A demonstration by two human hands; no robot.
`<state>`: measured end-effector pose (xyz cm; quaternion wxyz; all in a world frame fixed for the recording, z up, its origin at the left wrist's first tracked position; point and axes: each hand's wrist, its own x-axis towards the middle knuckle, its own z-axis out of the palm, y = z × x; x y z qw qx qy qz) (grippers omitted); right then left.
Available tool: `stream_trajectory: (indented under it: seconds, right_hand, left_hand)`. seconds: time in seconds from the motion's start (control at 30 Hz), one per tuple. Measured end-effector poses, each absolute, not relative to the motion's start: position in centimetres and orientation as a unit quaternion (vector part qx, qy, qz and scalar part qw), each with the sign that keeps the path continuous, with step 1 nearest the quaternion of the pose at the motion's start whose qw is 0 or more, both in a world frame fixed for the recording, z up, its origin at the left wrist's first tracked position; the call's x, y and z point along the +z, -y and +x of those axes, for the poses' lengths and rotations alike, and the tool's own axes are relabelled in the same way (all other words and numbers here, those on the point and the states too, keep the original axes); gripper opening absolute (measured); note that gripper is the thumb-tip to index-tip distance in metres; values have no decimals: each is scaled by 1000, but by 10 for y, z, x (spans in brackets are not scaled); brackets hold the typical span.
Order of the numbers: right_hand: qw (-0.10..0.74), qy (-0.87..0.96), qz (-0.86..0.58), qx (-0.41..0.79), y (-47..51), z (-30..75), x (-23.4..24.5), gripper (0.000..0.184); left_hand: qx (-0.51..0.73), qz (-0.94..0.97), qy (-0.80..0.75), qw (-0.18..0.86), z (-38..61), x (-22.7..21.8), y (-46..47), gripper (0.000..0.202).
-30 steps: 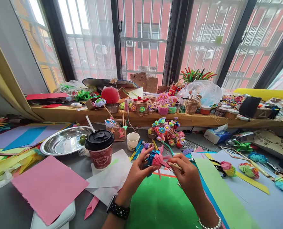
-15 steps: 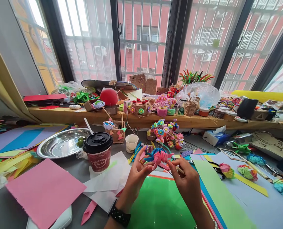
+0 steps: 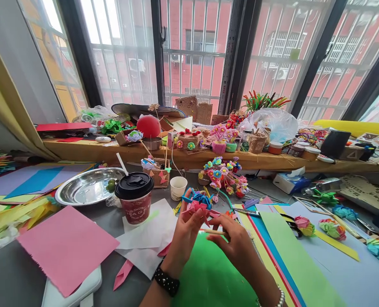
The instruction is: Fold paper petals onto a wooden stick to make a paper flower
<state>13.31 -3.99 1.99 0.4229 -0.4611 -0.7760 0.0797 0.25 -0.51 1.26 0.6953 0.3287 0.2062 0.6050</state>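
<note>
My left hand [image 3: 184, 236] is closed on a folded pink and blue paper flower [image 3: 198, 204], held above a green sheet [image 3: 208, 273]. My right hand [image 3: 232, 243] pinches a thin wooden stick [image 3: 212, 231] that runs leftward to the flower's base. A black beaded wristband is on my left wrist and a pearl bracelet on my right.
A lidded coffee cup [image 3: 134, 203] and a small white paper cup [image 3: 178, 187] stand just left of my hands. A steel tray [image 3: 87, 187], a pink sheet [image 3: 66, 247], a bunch of finished paper flowers [image 3: 224, 175] and loose paper flowers [image 3: 333, 228] surround them. The window ledge [image 3: 183, 160] is crowded with craft items.
Both hands have shifted a little left with the flower. The stick now lies more level, pointing left into the flower, and the right hand sits lower.
</note>
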Motion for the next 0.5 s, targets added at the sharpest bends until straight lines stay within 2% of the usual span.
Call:
stream_trajectory:
  seconds: [0.1, 0.27, 0.5]
  right_hand:
    - [456, 760, -446, 124, 43, 143, 25, 47]
    - [487, 737, -455, 114, 41, 155, 25, 26]
    - [501, 732, -453, 90, 38, 150, 22, 14]
  left_hand:
    - [616, 333, -211, 682, -2, 13, 2, 72]
    - [610, 367, -248, 657, 1, 12, 1, 86]
    - [560, 396, -258, 681, 6, 6, 7, 81]
